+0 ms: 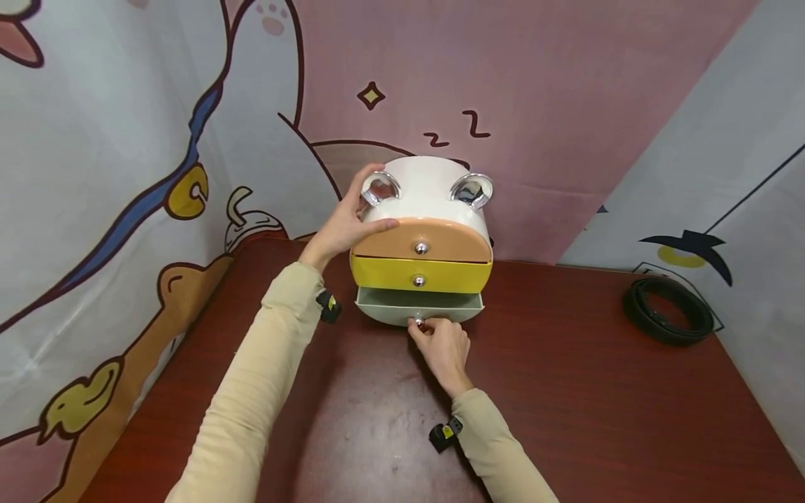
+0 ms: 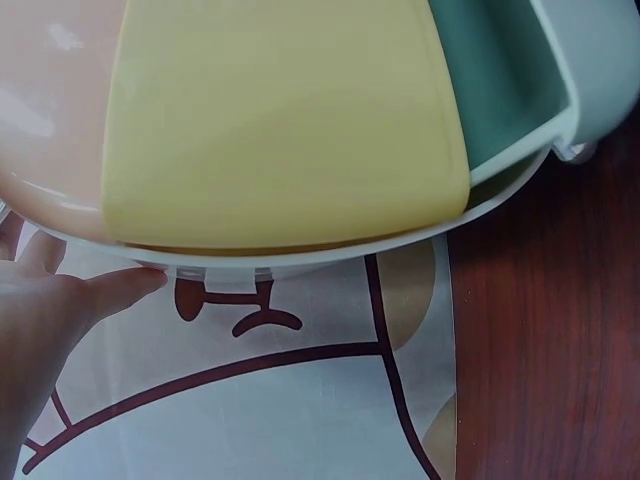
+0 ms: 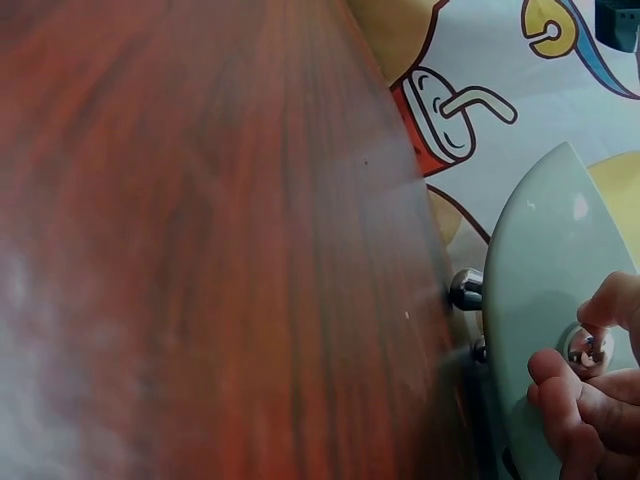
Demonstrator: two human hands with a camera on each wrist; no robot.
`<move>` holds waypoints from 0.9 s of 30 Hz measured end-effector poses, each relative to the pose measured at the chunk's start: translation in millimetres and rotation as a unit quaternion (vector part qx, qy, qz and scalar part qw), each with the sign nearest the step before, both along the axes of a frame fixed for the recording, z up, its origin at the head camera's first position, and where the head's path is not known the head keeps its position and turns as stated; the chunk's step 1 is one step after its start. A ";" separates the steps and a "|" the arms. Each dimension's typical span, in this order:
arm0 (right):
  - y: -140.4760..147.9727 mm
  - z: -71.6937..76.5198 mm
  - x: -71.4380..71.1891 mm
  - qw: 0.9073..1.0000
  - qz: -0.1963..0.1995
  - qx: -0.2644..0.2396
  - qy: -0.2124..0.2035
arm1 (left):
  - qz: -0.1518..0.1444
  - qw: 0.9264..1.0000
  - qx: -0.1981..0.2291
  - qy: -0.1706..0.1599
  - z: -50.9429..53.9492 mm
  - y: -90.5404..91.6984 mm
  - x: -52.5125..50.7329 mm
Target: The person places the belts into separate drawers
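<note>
A small drawer box (image 1: 424,171) with a white shell and two shiny ear-shaped pieces stands on the table. Its orange top drawer (image 1: 390,244) and yellow middle drawer (image 1: 383,272) are pushed in or nearly so. The pale green bottom drawer (image 1: 383,313) is pulled partly out, and its visible inside shows nothing. My left hand (image 1: 346,220) grips the box's upper left side, thumb at the front, other fingers by the left ear. My right hand (image 1: 443,346) pinches the silver knob (image 3: 588,350) of the green drawer between thumb and fingers.
A coiled black belt (image 1: 669,311) lies at the right of the reddish-brown table (image 1: 566,391). A cartoon-printed cloth (image 1: 534,84) hangs behind the box and along the left side. Small silver feet (image 3: 467,289) show under the box in the right wrist view.
</note>
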State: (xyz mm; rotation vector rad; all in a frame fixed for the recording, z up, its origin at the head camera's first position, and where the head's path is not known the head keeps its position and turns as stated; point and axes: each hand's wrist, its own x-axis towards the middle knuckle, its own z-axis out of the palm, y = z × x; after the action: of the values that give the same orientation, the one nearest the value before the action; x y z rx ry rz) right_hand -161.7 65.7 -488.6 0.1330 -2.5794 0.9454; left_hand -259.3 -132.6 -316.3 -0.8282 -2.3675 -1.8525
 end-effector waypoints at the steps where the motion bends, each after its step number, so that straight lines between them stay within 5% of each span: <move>1: 0.3 -0.5 1.4 1.000 -0.001 0.002 0.004 | 0.000 1.000 0.000 -0.001 -0.3 0.4 0.3; 27: 3.7 7.9 42.7 0.994 0.020 0.106 0.015 | -0.002 1.000 0.014 -0.004 1.6 0.4 3.1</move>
State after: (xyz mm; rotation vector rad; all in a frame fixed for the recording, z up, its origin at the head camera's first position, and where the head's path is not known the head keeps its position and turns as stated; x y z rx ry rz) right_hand -119.1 69.4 -480.7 0.2549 -2.6529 0.6760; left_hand -256.2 -132.3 -314.7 -0.8250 -2.3406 -1.8900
